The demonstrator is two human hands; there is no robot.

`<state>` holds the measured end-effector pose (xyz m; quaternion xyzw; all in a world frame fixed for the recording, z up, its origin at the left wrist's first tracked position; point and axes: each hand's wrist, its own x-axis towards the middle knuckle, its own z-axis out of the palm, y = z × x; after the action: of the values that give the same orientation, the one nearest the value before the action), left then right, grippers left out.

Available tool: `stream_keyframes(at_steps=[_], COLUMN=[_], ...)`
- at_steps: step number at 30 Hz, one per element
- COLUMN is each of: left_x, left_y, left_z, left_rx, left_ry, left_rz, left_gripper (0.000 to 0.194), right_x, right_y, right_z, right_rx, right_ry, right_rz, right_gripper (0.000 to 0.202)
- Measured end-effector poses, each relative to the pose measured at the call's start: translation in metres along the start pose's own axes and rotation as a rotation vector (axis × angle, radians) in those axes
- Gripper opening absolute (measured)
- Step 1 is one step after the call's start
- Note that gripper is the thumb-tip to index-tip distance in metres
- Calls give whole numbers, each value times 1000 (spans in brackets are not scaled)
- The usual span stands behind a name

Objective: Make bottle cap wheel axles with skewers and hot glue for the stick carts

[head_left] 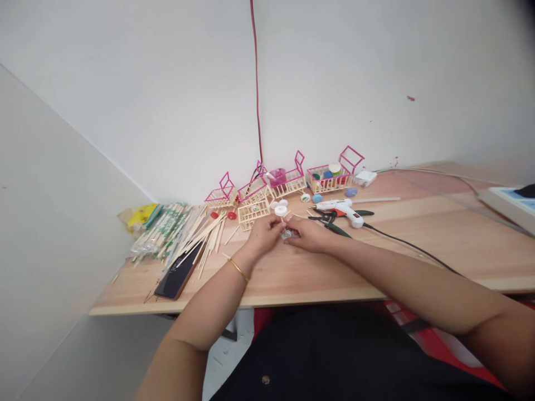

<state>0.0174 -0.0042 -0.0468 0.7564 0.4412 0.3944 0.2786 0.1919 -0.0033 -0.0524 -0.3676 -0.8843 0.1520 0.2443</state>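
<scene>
Baskets (330,185) lined the worktop (292,275) beyond the left hand (264,234) and right hand (310,234), both pinched narrow around a thin piece (283,224) below a white cap (281,211). Glue gun (356,219) and pliers (337,230) crowded the right.

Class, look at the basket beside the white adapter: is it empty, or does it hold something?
It holds something: in the basket sit a white lid and a blue item.

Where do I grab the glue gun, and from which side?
Probably the white handle, from above and the near right: the glue gun lies flat, handle angled toward the person, nozzle pointing left, away from that grip. Mind the cord trailing right.
</scene>
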Motion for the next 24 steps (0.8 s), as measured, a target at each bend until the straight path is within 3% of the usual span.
stream_keyframes(at_steps=[24], left_x=[-1], left_y=[-1], left_z=[1], left_rx=[23], left_ry=[-25], left_rz=[15], left_gripper=[11], right_x=[0], right_y=[1], right_z=[0], right_rx=[1], right_ry=[3], right_rz=[-22], right_gripper=[23])
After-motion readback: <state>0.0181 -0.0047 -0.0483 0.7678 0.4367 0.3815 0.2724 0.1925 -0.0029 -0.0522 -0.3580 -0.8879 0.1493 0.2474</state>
